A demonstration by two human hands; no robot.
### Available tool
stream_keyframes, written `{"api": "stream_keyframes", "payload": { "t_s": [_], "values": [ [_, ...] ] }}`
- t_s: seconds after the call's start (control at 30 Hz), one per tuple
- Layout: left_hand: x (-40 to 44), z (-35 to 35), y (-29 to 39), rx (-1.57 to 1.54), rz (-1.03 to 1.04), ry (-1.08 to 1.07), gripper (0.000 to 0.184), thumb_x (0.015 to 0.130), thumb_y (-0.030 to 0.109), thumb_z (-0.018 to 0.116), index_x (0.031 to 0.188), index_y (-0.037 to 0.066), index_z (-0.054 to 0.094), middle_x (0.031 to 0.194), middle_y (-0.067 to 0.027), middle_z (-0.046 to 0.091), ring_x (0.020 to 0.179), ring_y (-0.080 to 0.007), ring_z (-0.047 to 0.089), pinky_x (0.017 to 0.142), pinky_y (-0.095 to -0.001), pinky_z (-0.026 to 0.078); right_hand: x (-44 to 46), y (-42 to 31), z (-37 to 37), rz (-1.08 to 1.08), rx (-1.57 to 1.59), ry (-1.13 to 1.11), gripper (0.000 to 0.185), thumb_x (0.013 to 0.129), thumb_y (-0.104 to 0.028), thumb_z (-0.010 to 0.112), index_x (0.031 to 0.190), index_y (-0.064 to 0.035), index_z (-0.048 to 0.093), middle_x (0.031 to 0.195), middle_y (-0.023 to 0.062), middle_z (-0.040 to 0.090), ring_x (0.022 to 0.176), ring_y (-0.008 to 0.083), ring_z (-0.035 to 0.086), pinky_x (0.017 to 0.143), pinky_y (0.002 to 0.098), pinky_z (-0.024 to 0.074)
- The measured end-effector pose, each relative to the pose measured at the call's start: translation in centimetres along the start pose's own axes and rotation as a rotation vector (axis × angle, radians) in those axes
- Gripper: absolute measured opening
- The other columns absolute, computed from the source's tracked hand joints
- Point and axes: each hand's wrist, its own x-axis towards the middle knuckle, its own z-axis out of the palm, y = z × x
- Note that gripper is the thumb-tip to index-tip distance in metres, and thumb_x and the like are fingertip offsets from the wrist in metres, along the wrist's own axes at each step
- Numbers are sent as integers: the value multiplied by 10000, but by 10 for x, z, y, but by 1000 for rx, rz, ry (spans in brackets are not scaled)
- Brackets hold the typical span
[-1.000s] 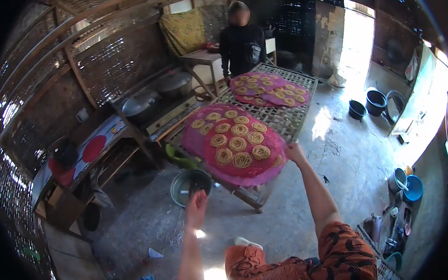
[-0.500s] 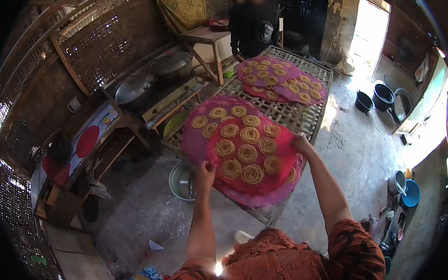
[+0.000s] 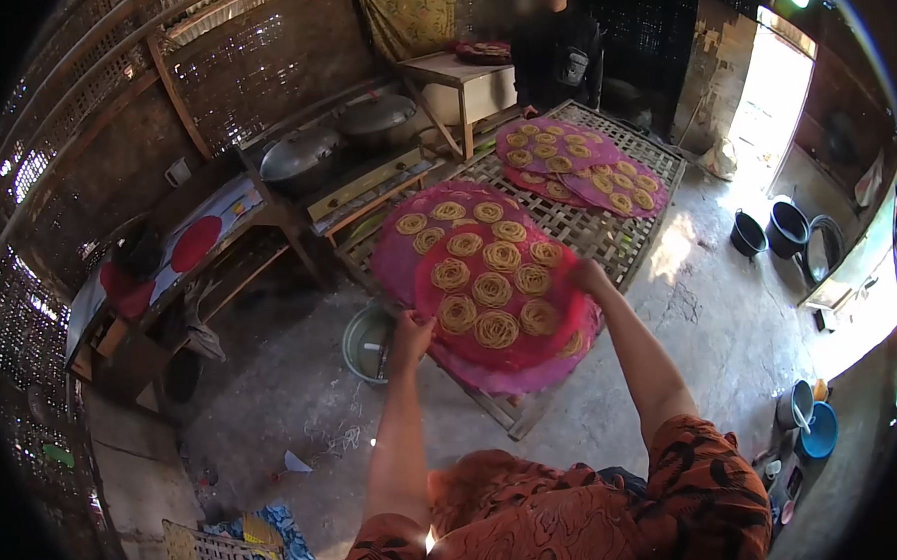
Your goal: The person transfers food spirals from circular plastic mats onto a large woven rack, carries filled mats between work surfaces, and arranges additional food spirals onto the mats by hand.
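My left hand pinches the near-left rim of a round red mesh sheet. On the opposite side my right hand is closed on the sheet's right edge. Coiled nests of pale yellow noodles lie in rows across the red sheet. It overlaps a larger stack of pink-purple mesh sheets, which carries more noodle nests at its far side. The stack rests on the near end of a woven bamboo rack. Fingertips of both hands are partly hidden by the sheet's edge.
More noodle-laden pink sheets lie at the rack's far end, where a person in dark clothes stands. Two lidded pots sit on a stove at left. A bucket stands left of the rack; black tubs are at right.
The red sheet has shifted slightly over the stack, with both hands still on its edges. My right hand has moved a little toward me and left. The whole view has tilted slightly.
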Motion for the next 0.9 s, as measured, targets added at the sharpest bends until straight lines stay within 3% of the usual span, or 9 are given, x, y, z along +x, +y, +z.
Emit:
{"api": "stream_keyframes", "payload": {
  "t_s": [0.03,0.1,0.17,0.33,0.4,0.57,0.7,0.77,0.9],
  "values": [
    [11,3,-8,68,20,41,450,797,274,668,1100,-31,534,887,-145,652,738,-257,650,662,-351,505,-26,-51,-47,21,-130,-52,352,784,-317,546,894,-5,666,902,219,648,866,354,633,758,438,512],
    [41,4,-26,229,77,-4,395,812,244,642,1096,-14,547,870,-108,642,698,-231,631,607,-334,490,-29,-79,-60,-6,-63,57,310,785,-265,520,881,-11,670,917,205,651,877,347,634,776,435,512],
    [46,12,-17,392,146,-49,344,828,213,617,1093,3,559,853,-72,632,659,-204,613,551,-316,476,-19,-101,-70,-73,-57,104,337,785,-320,533,855,-13,653,920,213,645,892,340,628,765,434,510],
    [-8,13,61,-97,62,-86,370,839,231,590,1151,36,548,977,-96,617,744,-205,623,566,-317,483,-5,-161,-113,-321,-281,-114,313,730,-226,528,878,30,634,880,247,636,860,366,630,761,432,513],
    [-13,19,82,-220,18,-89,362,853,215,573,1170,44,530,998,-98,611,782,-204,625,601,-321,500,6,-156,-108,-261,-56,123,273,704,-204,541,820,21,645,839,251,636,814,378,636,729,431,521],
    [-3,21,151,-707,38,-234,285,914,169,494,1185,82,504,1055,-70,611,932,-195,621,792,-333,535,19,-135,-154,-209,-61,140,262,675,-184,587,817,27,650,832,262,637,797,360,644,711,426,521],
    [-27,-3,193,-765,167,-241,290,917,199,501,1186,91,507,1079,-60,613,948,-180,619,808,-316,525,14,-122,-193,-37,402,185,281,743,-151,635,958,30,649,816,177,664,755,241,656,681,368,531],
    [-43,-18,200,-732,268,-214,307,906,204,508,1191,88,501,1083,-60,603,945,-189,608,743,-329,524,-11,-121,-208,-163,1013,-47,195,780,-89,624,926,41,636,812,151,658,787,247,656,649,348,537],
    [-108,-15,182,-708,254,-51,381,899,169,526,1266,91,459,1129,-57,602,979,-173,613,819,-308,515,-37,-111,-183,-165,1380,-169,157,798,-22,603,942,33,627,798,100,649,718,199,638,608,313,530]
  ]
}}
